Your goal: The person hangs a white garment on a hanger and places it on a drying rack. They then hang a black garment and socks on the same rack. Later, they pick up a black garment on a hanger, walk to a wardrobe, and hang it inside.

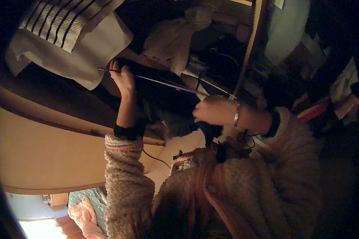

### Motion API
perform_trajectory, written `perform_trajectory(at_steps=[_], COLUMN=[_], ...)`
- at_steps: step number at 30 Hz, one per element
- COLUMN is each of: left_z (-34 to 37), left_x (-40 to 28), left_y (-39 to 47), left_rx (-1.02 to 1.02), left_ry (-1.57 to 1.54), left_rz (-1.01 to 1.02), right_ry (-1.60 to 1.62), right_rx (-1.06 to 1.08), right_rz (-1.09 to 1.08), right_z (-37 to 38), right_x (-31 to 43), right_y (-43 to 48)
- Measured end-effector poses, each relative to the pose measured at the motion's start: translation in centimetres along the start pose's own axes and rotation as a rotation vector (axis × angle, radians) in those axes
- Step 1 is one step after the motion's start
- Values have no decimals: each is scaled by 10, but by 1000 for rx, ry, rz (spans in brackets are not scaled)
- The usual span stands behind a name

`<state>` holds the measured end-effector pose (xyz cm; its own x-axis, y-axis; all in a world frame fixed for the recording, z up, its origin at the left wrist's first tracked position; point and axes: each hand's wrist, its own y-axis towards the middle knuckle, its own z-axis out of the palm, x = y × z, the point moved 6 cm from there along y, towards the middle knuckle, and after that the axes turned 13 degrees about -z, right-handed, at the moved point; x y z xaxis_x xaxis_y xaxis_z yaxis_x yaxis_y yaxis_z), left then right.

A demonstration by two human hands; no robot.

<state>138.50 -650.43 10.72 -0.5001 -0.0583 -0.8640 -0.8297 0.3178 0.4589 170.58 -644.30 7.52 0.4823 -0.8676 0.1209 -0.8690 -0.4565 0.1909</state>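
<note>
A thin, straight purple rod or band (164, 82), possibly part of a clothes hanger, runs between my two hands. My left hand (122, 78) has its fingers curled around it near its left end, and a short tip sticks out past them. My right hand (217, 110), slightly blurred and wearing a metal bracelet at the wrist, is closed at the other end. A small pale piece (202, 96) shows just above its knuckles. Dark cloth (164, 98) lies below the rod; whether it hangs from the rod is too dark to tell.
A striped knit textile (56, 27) rests over a pale sheet (107, 44) at upper left. Crumpled light cloth (170, 38) lies beyond my hands. A wooden rail (247, 56) rises at right, near a red object (314, 111). A wood panel (48, 149) stands at left.
</note>
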Motion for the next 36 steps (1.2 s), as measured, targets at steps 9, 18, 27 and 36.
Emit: perform_trajectory(at_steps=[9,18,27,36], left_z=[28,89,102,86], left_x=[10,-22,-78,-95], left_y=[0,6,-27,-39], left_rx=[50,58,155,568], left_ry=[336,35,-104,-103], left_rz=[77,65,192,283], right_ry=[-204,-189,-421,-435], right_rx=[-123,-389,-580,-723], right_rz=[-37,131,225,263], right_z=[-75,-95,-84,-161], right_x=[-37,-61,-60,-66], right_y=[-36,-4,-45,-117])
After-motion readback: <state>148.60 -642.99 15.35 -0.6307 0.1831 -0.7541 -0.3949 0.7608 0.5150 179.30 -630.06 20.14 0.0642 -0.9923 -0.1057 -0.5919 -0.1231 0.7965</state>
